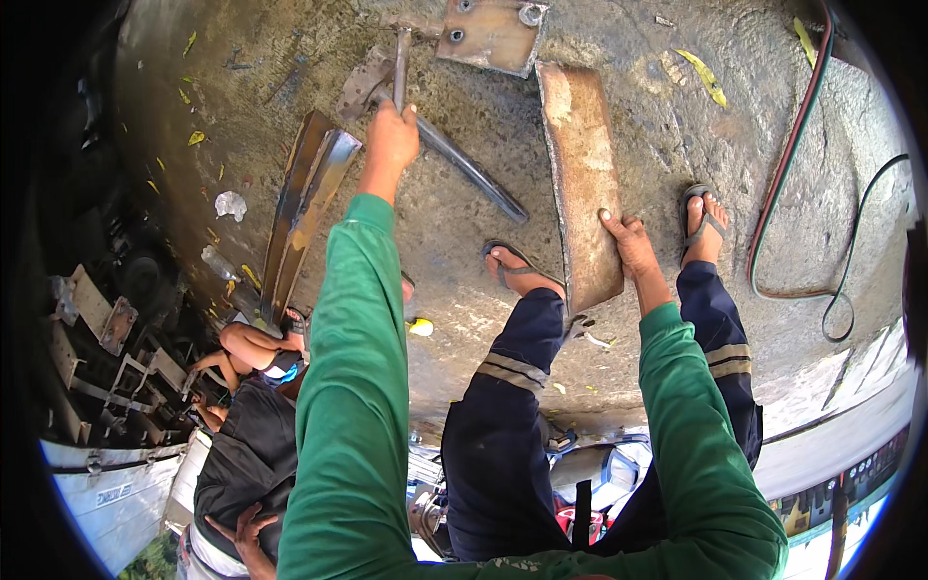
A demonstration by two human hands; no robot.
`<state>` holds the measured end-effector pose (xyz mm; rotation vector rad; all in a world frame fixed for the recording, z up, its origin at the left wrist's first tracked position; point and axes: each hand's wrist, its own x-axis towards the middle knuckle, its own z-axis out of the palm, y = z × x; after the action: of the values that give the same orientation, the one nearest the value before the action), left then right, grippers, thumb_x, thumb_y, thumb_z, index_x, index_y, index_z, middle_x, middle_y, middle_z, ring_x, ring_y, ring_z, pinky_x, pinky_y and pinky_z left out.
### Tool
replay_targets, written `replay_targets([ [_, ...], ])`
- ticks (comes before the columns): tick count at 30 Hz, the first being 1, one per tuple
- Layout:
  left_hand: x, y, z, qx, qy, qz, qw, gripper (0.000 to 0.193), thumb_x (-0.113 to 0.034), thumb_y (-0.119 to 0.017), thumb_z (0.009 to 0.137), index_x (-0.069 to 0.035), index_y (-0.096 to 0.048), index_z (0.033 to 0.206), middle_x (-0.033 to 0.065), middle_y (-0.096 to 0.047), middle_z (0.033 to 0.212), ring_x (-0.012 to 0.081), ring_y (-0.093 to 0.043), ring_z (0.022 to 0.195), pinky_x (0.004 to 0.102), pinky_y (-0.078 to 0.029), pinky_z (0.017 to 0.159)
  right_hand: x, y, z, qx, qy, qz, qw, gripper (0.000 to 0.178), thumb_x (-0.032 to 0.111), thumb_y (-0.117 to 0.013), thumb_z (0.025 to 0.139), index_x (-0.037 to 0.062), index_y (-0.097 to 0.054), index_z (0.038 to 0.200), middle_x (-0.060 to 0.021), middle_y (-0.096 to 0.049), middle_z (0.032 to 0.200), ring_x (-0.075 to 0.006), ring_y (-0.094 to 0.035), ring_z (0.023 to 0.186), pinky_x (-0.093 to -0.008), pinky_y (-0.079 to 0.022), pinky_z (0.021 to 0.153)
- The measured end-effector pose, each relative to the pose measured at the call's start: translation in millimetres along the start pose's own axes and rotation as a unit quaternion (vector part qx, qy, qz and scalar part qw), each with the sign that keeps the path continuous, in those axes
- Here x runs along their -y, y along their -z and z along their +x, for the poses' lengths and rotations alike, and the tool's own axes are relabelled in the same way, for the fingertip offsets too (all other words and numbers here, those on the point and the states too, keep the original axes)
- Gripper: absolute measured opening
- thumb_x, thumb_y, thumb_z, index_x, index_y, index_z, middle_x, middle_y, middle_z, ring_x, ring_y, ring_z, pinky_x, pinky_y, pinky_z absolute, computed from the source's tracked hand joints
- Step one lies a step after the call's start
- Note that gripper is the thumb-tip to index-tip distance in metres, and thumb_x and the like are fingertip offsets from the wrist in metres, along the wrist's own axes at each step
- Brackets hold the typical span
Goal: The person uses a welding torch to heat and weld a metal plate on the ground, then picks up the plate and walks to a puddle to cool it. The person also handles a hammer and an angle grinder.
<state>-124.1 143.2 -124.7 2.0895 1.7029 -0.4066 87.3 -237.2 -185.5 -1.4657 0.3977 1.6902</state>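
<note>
My left hand (390,140) is closed around the bare metal handle of what looks like a hammer (402,63), its head pointing away from me. Past that hand a dark round pipe (474,174) slants down to the right, apparently on the ground. My right hand (632,244) grips the right edge of a long rusty steel plate (585,164), thumb on its face. The plate reaches from near my left foot up to a squarish steel plate (491,34) with nuts or short tubes on it. Fingers under the right-hand edge are partly hidden.
Angled steel pieces (314,193) lie left of my left arm. Paired hoses (788,169) and a black cable (855,232) curve along the right. At lower left a person in black (242,464) and another person's bare leg (259,343) are close to vehicle parts.
</note>
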Motion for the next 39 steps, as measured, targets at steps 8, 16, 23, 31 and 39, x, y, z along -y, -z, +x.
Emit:
replay_targets([
  [8, 7.6, -2.3, 1.6, 0.003, -0.004, -0.016, 1.0, 0.043, -0.032, -0.061, 0.099, 0.009, -0.059, 0.111, 0.0364, -0.067, 0.101, 0.0533, -0.065, 0.1, 0.0562, -0.051, 0.088, 17.9, -3.3, -20.0, -0.021, 0.1, -0.09, 0.991, 0.064, 0.041, -0.086, 0.084, -0.0138, -0.064, 0.107, -0.0176, -0.073, 0.094, -0.0201, -0.07, 0.083, -0.0332, -0.057, 0.074],
  [16, 15.7, -2.8, 4.5, 0.008, 0.0, -0.024, 1.0, 0.042, -0.032, -0.06, 0.099, 0.009, -0.06, 0.111, 0.0355, -0.067, 0.103, 0.0525, -0.065, 0.101, 0.0558, -0.05, 0.089, 79.1, 34.2, 3.1, -0.093, 0.163, -0.369, 0.911, 0.054, 0.036, -0.086, 0.082, -0.011, -0.068, 0.103, -0.0187, -0.076, 0.089, -0.0229, -0.073, 0.078, -0.0357, -0.057, 0.074],
  [23, 17.9, 4.3, 6.7, -0.018, -0.017, 0.002, 1.0, 0.043, -0.034, -0.061, 0.099, 0.008, -0.061, 0.11, 0.035, -0.068, 0.102, 0.0521, -0.065, 0.101, 0.0563, -0.051, 0.088, 74.1, 42.1, 14.7, -0.203, 0.244, -0.509, 0.8, 0.058, 0.049, -0.08, 0.085, -0.0069, -0.068, 0.098, -0.0217, -0.067, 0.073, -0.0289, -0.066, 0.065, -0.0425, -0.05, 0.069],
  [31, -55.8, 25.0, 34.7, -0.058, -0.003, 0.082, 0.995, 0.038, -0.036, -0.059, 0.1, -0.001, -0.062, 0.116, 0.0309, -0.071, 0.103, 0.049, -0.068, 0.102, 0.0565, -0.052, 0.088, 66.6, 27.9, 13.7, -0.298, 0.21, -0.452, 0.814, 0.061, 0.053, -0.078, 0.085, -0.0066, -0.068, 0.098, -0.0172, -0.059, 0.06, -0.0287, -0.06, 0.059, -0.0433, -0.049, 0.065],
  [39, -69.0, 16.0, 39.5, -0.004, -0.002, 0.099, 0.995, 0.042, -0.033, -0.058, 0.1, 0.001, -0.053, 0.125, 0.0329, -0.07, 0.105, 0.0504, -0.067, 0.103, 0.0574, -0.053, 0.091, 57.4, 28.1, 19.6, -0.251, 0.211, -0.377, 0.866, 0.062, 0.051, -0.082, 0.081, -0.0085, -0.065, 0.085, -0.0209, -0.065, 0.066, -0.0288, -0.067, 0.066, -0.0425, -0.051, 0.067],
])
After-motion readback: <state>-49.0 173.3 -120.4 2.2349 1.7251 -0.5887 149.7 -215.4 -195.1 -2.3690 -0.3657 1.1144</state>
